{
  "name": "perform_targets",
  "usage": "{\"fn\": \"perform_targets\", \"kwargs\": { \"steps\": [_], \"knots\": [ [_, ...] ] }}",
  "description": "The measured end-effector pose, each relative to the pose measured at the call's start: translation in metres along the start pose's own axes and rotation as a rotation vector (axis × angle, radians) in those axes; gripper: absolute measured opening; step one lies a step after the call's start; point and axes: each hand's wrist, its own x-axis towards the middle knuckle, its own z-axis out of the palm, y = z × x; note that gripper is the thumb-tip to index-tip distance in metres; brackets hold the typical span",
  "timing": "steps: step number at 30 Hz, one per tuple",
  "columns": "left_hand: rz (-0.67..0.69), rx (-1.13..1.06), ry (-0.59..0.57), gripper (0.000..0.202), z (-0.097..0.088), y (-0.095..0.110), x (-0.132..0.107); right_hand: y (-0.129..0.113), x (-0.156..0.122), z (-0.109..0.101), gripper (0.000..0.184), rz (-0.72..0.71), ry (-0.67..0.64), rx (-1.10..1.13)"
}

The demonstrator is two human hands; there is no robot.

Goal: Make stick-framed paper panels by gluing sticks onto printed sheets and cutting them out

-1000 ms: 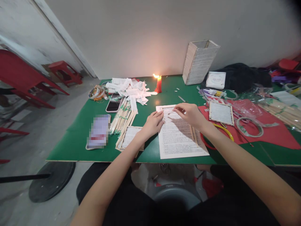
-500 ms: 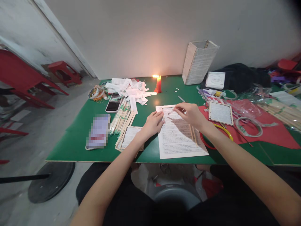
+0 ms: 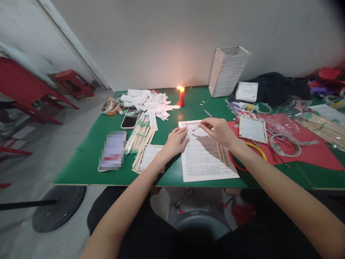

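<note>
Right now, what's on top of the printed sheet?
Two thin sticks lie on the right of the sheet, their far ends apparently hidden by the right hand. Whatever is under the left hand, at the upper left edge, is covered.

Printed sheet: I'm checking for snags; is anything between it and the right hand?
The right hand seems to pinch a slim piece; nothing else visible stands between that hand and the printed sheet. The left hand covers part of its left edge; thin sticks lie on it nearer the person.
</note>
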Motion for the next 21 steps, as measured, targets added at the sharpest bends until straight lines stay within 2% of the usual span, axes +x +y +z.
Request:
{"fn": "perform_targets", "kwargs": {
  "steps": [21],
  "knots": [
    [-0.064,0.053,-0.033,0.04,-0.007,0.012,0.002,-0.003,0.002,-0.003,0.018,0.006,0.012,-0.006]
  ]
}}
